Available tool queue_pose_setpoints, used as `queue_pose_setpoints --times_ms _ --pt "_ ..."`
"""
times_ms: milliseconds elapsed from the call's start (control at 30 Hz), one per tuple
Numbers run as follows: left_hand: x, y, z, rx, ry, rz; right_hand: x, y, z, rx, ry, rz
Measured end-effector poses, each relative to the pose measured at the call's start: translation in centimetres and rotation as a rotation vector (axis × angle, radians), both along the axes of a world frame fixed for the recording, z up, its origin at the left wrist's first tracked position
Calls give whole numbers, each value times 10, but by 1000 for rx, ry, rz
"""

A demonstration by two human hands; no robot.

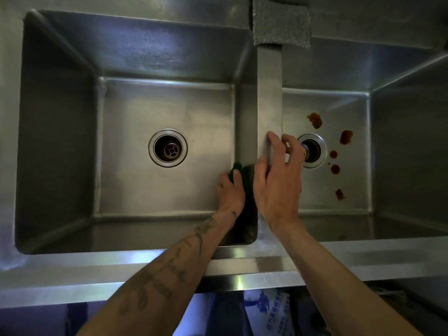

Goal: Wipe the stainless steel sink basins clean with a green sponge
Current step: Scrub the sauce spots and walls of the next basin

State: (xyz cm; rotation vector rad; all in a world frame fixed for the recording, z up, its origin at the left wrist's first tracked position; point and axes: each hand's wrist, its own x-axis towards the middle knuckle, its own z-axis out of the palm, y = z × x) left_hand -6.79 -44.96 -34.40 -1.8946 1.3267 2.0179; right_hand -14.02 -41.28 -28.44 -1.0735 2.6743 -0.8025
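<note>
Both of my forearms come up from the near edge of the sink, the left one (167,275) tattooed and angled in toward the middle. My left hand (231,190) is down inside the left basin (135,185), its fingers curled round the green sponge (237,167) and pressing it against that basin's right wall, close to the near right corner. Only the top of the sponge shows above my knuckles; the rest is hidden by the hand and the dark shadow beside it. My right hand (276,180) rests on the divider (269,93) between the two basins. Its fingers are spread and loosely bent and hold nothing: the thumb lies along the divider's left edge, the forefinger lies on top, and the others hang over the right basin (358,170). The left basin's floor looks plain grey around its round drain (168,147), which sits near the centre. In the right basin, red-brown stains (315,120) are scattered over the floor to the right of its drain (314,150), from the far side toward the near wall. A grey scouring pad (281,23) lies on the far edge of the sink, at the far end of the divider. Below the steel front rim (97,270) I can see a pale bag with blue print (266,309), its lettering too blurred to read.
</note>
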Motion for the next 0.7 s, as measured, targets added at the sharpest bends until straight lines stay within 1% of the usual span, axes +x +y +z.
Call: queue_pose_setpoints --times_ms 67,100,233,300,333,367,433,467,500,633,700 --pt "2 0 -7 69 -64 -38 0 0 0 0 4 1" --pt "1 -3 -5 37 -42 -15 1 0 0 0 -1 3" --pt "-17 -25 17 -235 170 97 0 -1 -2 9 19 -9" --pt "-19 -24 17 -306 233 118 0 -1 -2 7 17 -10" --pt "-17 -20 12 -293 223 107 0 -1 -2 7 16 -7" --pt "-13 -13 4 -250 174 79 0 -1 -2 10 18 -6" --pt "-4 -1 -12 -121 56 -16 0 -1 -2 23 20 -9" --pt "-1 -1 -15 -76 28 -49 0 -1 -1 27 17 -9" --pt "-2 -6 -14 -71 34 -57 0 -2 -1 29 15 -8" --pt "-23 -35 7 -231 165 5 0 -2 -1 12 20 -7" --pt "-23 -30 9 -312 218 37 1 -2 -2 7 13 -6"
